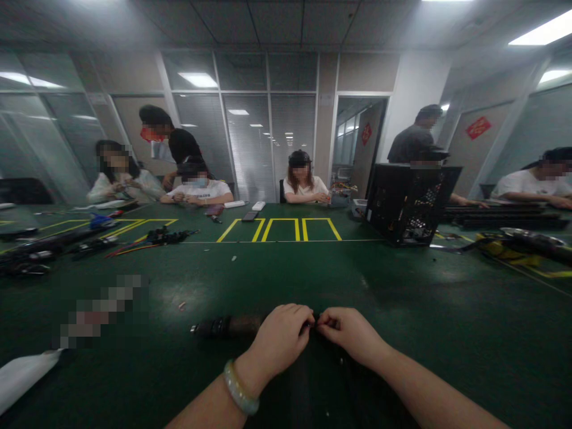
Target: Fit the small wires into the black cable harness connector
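Note:
On the green table lies a long dark cylindrical item (241,326) with brownish sections and a small shiny metal tip at its left end; its exact kind is unclear. My left hand (286,328), with a pale bangle (241,388) on the wrist, curls over the right end of this item, fingers bent and closed. Just right of it, my right hand (346,330) pinches with thumb and index finger close to the left fingertips. Whatever sits between the two hands is dark, small and mostly hidden by the fingers.
A black computer case (409,205) stands at the back right. Cables with connectors (163,236) lie at the left. Yellow tape (281,220) marks the green table (286,268). Several people sit or stand around it, one person (306,182) directly opposite. A white sleeve (27,375) reaches in at left.

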`<state>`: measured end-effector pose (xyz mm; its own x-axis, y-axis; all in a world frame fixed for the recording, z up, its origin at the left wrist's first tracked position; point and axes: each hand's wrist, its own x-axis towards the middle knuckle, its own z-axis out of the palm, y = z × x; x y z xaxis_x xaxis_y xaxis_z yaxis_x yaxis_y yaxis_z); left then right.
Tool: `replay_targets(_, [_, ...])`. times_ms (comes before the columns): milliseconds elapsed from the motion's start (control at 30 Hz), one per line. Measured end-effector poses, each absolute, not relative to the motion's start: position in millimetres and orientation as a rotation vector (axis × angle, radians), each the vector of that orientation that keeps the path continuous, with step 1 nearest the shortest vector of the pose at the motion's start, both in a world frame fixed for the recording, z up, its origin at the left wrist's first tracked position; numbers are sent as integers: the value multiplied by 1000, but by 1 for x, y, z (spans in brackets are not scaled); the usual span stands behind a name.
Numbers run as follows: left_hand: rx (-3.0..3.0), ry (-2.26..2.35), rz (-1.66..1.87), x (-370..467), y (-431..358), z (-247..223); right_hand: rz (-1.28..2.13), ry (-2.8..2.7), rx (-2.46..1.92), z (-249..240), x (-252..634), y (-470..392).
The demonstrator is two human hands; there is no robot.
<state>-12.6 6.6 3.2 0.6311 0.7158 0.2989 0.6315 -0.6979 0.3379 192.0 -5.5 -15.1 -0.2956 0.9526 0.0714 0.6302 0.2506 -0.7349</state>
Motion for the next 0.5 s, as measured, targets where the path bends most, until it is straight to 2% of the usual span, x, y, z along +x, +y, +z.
replay_targets(500, [2643, 1113, 655, -13, 8, 3, 861, -1990, -1439, -12, 192, -7])
